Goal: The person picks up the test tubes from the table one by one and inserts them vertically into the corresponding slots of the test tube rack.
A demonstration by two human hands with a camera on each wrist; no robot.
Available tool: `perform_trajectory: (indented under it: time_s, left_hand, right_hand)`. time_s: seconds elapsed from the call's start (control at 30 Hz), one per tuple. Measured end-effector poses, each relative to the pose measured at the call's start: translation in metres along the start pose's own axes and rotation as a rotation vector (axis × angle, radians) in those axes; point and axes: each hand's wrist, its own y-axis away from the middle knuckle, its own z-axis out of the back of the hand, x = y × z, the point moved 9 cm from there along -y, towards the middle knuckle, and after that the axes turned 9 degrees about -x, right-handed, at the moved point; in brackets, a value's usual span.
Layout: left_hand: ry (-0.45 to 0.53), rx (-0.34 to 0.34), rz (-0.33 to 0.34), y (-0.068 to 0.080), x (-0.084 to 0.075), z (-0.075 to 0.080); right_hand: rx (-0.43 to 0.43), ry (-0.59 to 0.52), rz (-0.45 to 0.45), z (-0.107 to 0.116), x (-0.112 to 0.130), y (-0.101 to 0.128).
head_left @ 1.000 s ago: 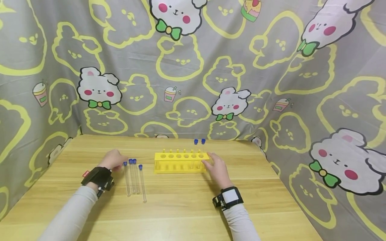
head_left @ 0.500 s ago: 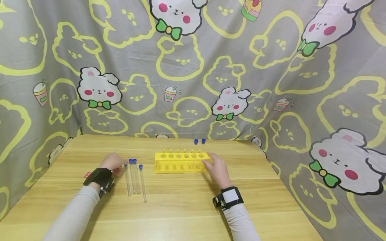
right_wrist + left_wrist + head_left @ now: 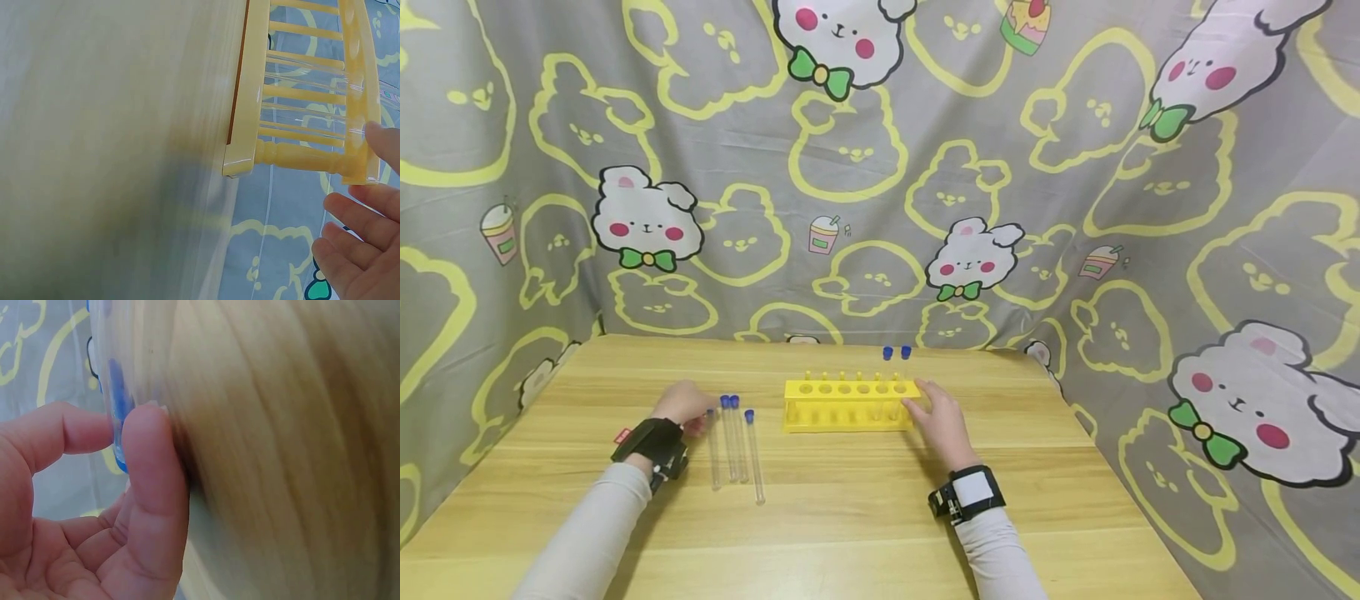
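Observation:
At the left of the head view my left hand (image 3: 683,404) pinches a clear test tube (image 3: 714,458) just by its blue cap, between thumb and finger. In the left wrist view the fingertips close on the tube's capped end (image 3: 119,440). Three more blue-capped test tubes (image 3: 756,462) lie beside it on the table. A yellow test tube rack (image 3: 835,398) stands in the middle. My right hand (image 3: 943,421) holds its right end, with the thumb (image 3: 381,140) on the top plate. Two capped tubes stand in the rack's rightmost holes, their blue caps (image 3: 906,352) above it.
The wooden table (image 3: 880,533) ends at a grey curtain (image 3: 880,275) with cartoon animals, which hangs behind and along both sides. Several short yellow pegs rise along the rack's back edge.
My left hand shifts slightly to the right, and the leftmost tube's lower end has swung a little to the left. The right hand and the rack stay in place.

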Motion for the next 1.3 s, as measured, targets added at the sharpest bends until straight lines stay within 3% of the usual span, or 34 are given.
perform_trajectory:
  time_s: [0.27,0.43,0.7,1.0,1.3]
  left_hand:
    - [-0.168,-0.086,-0.120,0.005,-0.017,0.016]
    - [-0.192,-0.110,-0.166,0.017,-0.032,0.023]
    - [-0.144,-0.222,-0.230,0.041,-0.058,0.036]
    - [-0.138,-0.417,-0.384,0.065,-0.099,0.052]
    - [-0.067,-0.477,-0.489,0.080,-0.148,0.054]
  right_hand:
    - [-0.002,0.003,-0.004,-0.001,-0.001,0.000]
    - [-0.010,0.003,0.008,0.000,0.000,-0.001]
    - [-0.014,0.006,0.008,-0.001,-0.001,-0.001]
    - [-0.005,-0.003,-0.001,0.000,-0.001,0.000]
    - [-0.007,-0.002,0.001,0.000,-0.001,-0.001]
